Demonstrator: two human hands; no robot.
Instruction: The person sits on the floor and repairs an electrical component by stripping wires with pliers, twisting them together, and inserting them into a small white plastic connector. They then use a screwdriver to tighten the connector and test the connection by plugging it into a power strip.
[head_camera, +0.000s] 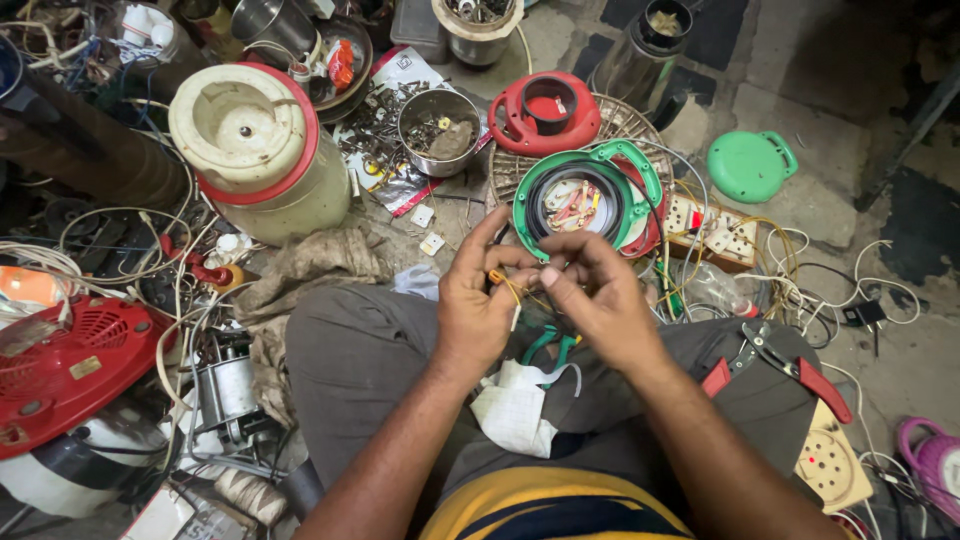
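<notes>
Midway: left hand (478, 300) and right hand (590, 290) each pinch the yellow wire (512, 292), unjoined; green-rimmed appliance base (580, 195) open at 12 o'clock

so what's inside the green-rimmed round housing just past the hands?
Inside the green-rimmed housing sits a black ring around a pale disc with small red and yellowish wire pieces. Its lower edge is covered by the left hand and right hand; underneath isn't visible.

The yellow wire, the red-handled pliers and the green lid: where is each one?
yellow wire (512, 291), head view, on the strand between the two hands.
red-handled pliers (826, 389), head view, on one red handle.
green lid (745, 166), head view, on its flat top.
</notes>
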